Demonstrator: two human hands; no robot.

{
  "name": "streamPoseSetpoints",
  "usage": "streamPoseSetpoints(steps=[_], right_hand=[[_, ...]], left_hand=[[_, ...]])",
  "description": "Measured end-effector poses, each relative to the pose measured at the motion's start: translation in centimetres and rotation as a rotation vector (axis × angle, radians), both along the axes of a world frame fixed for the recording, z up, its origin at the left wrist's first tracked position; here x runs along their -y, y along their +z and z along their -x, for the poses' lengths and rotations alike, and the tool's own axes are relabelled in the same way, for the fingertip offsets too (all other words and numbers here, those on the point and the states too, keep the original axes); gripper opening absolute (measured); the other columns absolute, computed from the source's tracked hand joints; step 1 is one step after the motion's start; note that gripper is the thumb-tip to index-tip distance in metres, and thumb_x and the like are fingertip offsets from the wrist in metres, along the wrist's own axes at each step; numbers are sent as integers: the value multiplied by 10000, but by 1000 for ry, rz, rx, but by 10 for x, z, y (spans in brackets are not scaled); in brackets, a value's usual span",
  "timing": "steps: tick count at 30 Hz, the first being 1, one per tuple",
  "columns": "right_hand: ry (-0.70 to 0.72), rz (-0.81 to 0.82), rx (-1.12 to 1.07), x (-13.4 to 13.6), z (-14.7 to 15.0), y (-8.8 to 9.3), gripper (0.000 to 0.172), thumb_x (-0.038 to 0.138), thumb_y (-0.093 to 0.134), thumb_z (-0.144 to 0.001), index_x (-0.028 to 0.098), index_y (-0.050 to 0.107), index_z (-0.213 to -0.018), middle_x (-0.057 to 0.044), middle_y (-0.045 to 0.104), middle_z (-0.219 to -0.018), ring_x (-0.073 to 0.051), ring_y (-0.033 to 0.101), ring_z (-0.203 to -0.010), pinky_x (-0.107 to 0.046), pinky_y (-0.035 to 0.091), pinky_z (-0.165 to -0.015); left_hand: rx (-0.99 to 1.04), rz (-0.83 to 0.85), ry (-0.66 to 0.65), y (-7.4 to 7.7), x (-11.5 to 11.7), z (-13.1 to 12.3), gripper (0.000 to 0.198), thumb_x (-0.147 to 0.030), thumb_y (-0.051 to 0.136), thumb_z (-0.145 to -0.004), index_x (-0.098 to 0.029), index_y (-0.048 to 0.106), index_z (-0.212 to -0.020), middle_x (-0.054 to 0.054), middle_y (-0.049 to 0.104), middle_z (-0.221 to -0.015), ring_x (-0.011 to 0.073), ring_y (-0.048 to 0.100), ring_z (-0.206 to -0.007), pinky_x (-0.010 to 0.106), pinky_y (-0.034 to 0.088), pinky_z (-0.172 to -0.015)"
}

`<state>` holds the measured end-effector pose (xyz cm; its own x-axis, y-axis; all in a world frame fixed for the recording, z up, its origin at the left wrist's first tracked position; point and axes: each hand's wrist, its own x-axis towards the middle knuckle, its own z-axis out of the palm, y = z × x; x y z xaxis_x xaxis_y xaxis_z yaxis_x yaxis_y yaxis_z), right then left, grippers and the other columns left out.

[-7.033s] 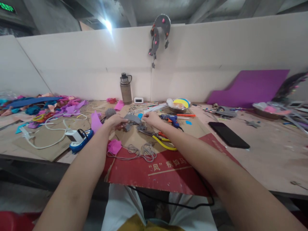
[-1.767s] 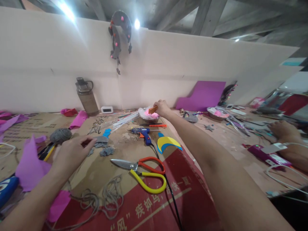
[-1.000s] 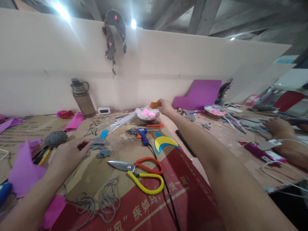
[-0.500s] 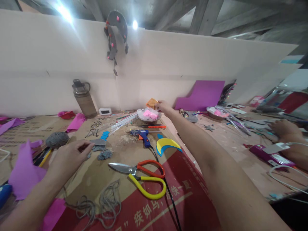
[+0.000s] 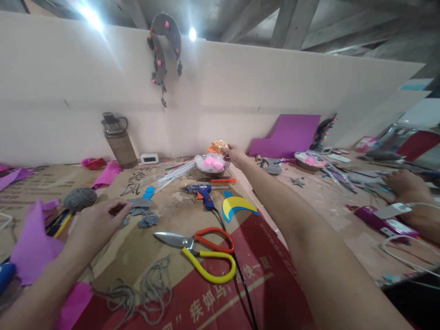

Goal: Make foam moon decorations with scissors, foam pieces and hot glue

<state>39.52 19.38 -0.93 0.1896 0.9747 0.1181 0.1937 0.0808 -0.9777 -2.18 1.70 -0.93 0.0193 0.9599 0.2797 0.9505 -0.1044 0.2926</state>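
My right hand [image 5: 236,154] reaches far across the table and pinches a small orange packet [image 5: 217,145] held just above a metal bowl [image 5: 212,167] that holds a clear bag with pink bits. My left hand [image 5: 99,221] rests on the cardboard with its fingers curled beside grey felt pieces [image 5: 141,204], its fingertips touching the edge of one. What the curled fingers hold, if anything, is hidden. A grey yarn ball [image 5: 80,198] lies just behind that hand.
Scissors with orange and yellow handles [image 5: 201,250], a blue glue gun [image 5: 202,193] with its black cord, a yellow-and-blue crescent [image 5: 237,206], loose grey string [image 5: 140,288] and pink felt scraps [image 5: 34,243] lie on the cardboard. A water bottle [image 5: 117,140] stands at the wall. Another person's hand [image 5: 405,183] works at right.
My right hand went from the grey pieces to the bowl, took the orange packet and lifted it clear above the rim. My left hand has stayed by the grey felt pieces.
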Motion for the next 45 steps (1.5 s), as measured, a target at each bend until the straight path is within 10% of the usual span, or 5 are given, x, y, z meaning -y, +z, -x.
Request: streamPoseSetpoints(steps=[7, 10, 16, 25, 45], right_hand=[[259, -123, 53, 32, 20, 33, 147, 260, 658, -814, 164, 592, -903, -5, 607, -733, -80, 531, -619, -173, 440, -564], [477, -167, 68, 58, 43, 53, 127, 228, 661, -794, 170, 597, -888, 10, 602, -718, -78, 526, -601, -170, 432, -540], [750, -141, 44, 90, 76, 70, 103, 176, 628, -807, 177, 603, -907, 13, 623, -771, -78, 555, -655, -180, 465, -606], [40, 125, 562, 18, 22, 39, 126, 140, 538, -851, 124, 610, -953, -42, 654, -797, -77, 549, -610, -176, 439, -560], [-58, 38, 738, -12, 2, 25, 199, 96, 705, -671, 120, 736, -866, -17, 677, -715, -97, 549, -615, -182, 383, -538]], left_hand=[[273, 76, -99, 52, 5, -29, 490, -628, 561, -730, -215, 714, -944, 0, 688, -703, 165, 573, -570, 279, 431, -581], [548, 111, -240, 79, -8, -68, 534, -549, 658, -737, -205, 651, -1146, 62, 700, -1087, 161, 630, -744, 280, 498, -664], [1014, 297, -487, 68, -53, -132, 506, -337, 796, -648, -152, 677, -1104, 132, 701, -1066, 185, 660, -814, 244, 503, -588], [1209, 493, -319, 50, -38, -97, 290, -271, 801, -656, -143, 709, -899, 48, 679, -835, 101, 617, -656, 145, 438, -444], [1388, 548, -318, 45, -40, -98, 138, -105, 725, -728, -136, 704, -861, 45, 670, -780, 107, 642, -634, 142, 458, -413]])
